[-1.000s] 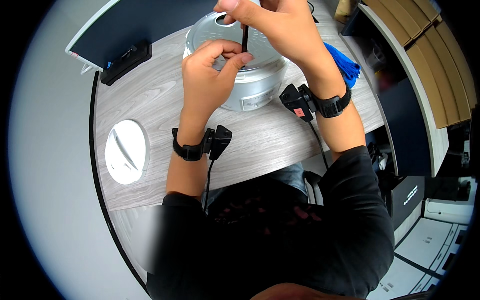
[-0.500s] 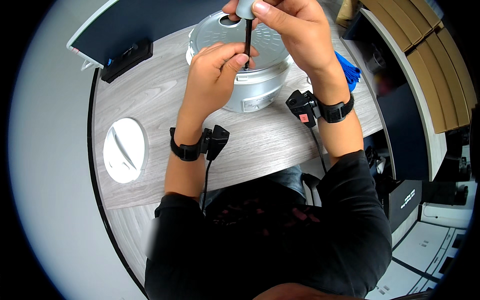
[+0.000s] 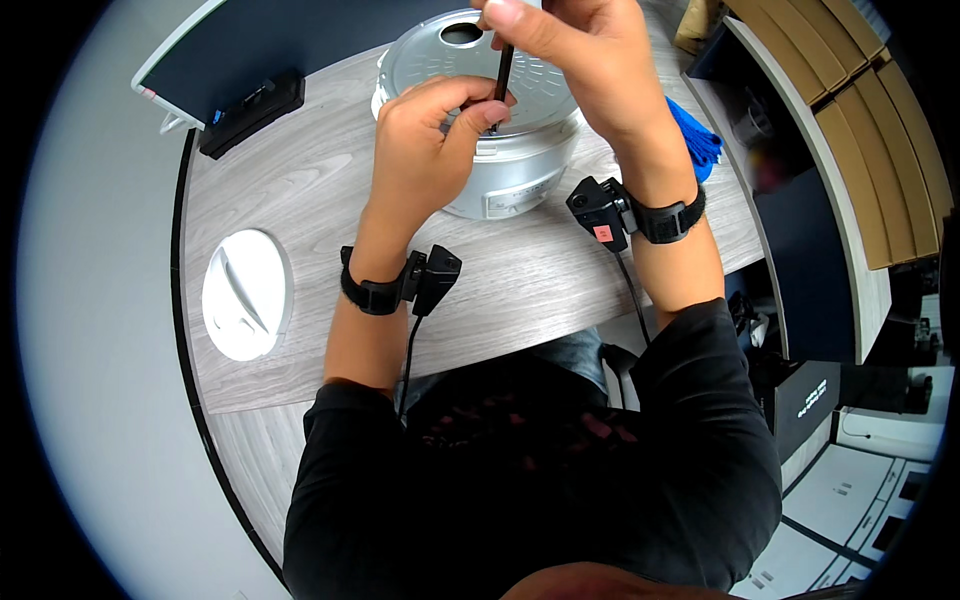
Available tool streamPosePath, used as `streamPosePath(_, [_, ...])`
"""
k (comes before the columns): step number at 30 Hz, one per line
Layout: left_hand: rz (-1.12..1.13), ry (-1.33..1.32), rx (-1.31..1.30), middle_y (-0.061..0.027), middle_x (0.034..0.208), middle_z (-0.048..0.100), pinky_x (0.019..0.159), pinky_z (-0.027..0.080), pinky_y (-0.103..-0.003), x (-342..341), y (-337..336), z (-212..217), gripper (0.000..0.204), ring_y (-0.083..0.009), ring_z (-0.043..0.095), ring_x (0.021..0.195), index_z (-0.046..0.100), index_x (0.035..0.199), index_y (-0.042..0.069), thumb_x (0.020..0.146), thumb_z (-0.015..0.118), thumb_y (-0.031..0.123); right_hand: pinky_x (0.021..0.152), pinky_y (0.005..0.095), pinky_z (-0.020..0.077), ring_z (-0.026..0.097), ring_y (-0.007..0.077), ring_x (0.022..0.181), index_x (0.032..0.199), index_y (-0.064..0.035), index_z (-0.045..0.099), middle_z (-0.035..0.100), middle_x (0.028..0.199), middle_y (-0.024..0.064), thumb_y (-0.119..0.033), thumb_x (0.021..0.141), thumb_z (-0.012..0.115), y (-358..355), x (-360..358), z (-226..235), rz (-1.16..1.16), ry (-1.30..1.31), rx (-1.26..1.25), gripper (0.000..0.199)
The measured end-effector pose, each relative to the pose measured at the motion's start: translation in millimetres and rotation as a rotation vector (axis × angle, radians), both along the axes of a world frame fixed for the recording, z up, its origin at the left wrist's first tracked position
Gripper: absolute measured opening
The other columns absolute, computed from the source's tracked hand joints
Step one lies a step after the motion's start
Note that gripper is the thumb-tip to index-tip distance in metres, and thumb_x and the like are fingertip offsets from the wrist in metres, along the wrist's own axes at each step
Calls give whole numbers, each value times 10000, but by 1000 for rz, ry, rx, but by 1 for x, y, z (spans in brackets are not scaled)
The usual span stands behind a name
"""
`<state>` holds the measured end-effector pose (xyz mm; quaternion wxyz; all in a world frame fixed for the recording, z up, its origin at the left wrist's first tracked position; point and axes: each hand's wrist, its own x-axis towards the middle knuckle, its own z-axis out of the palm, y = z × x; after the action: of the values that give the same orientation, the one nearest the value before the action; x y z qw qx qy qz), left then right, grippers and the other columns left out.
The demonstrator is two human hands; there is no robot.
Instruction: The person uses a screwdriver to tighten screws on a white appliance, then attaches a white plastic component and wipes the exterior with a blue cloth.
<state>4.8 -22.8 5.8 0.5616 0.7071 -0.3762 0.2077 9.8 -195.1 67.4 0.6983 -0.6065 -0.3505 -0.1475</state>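
Note:
A screwdriver point(image 3: 504, 70) with a black shaft and a pale grey handle stands almost upright, its top leaning slightly right. My right hand point(image 3: 600, 75) grips the handle, which is partly cut off by the upper edge. Low on the shaft, my left hand point(image 3: 422, 140) pinches it between thumb and fingers. The tip is at the near rim of a silver lid point(image 3: 420, 58), and my left fingers partly cover that spot. This lid, with a round hole in it, tops a white and silver rice cooker point(image 3: 515, 182) on the table.
A white oval cover point(image 3: 270, 300) lies on the left of the table point(image 3: 330, 220). At the back left is a black box point(image 3: 255, 118) by a dark panel. A blue cloth point(image 3: 697, 140) sits right of the cooker. Cardboard boxes point(image 3: 835, 130) stand on the right-hand shelf.
The screwdriver's handle has shifted up and slightly right, tilting the shaft a little. My right hand has moved up with it, while my left hand stays low on the shaft.

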Motion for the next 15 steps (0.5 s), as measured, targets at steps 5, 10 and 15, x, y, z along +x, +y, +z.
streamPosePath(5, [-73,35,144,-61,915,730,788,515,-290,1,9,4,159,-144,662,854,734,1055,-4,990,624,90,954,294,511,648,142,1065,1217,20,632,687,1140,71,-105,955,702,-6,-4,-1,140,78,102,298])
streamPosePath(10, [-57,-51,47,-59,798,726,715,517,-304,-3,3,8,136,-186,668,733,741,996,26,881,739,98,841,256,546,662,108,951,1147,-1,611,681,1076,75,-21,876,766,-3,-4,-2,47,13,37,313])
streamPosePath(15, [57,-53,40,-64,795,729,734,526,-299,-5,0,6,158,-182,684,766,729,950,8,837,785,102,779,232,554,658,87,905,1117,-12,591,676,1011,66,-6,830,810,7,-11,6,-55,48,16,362])
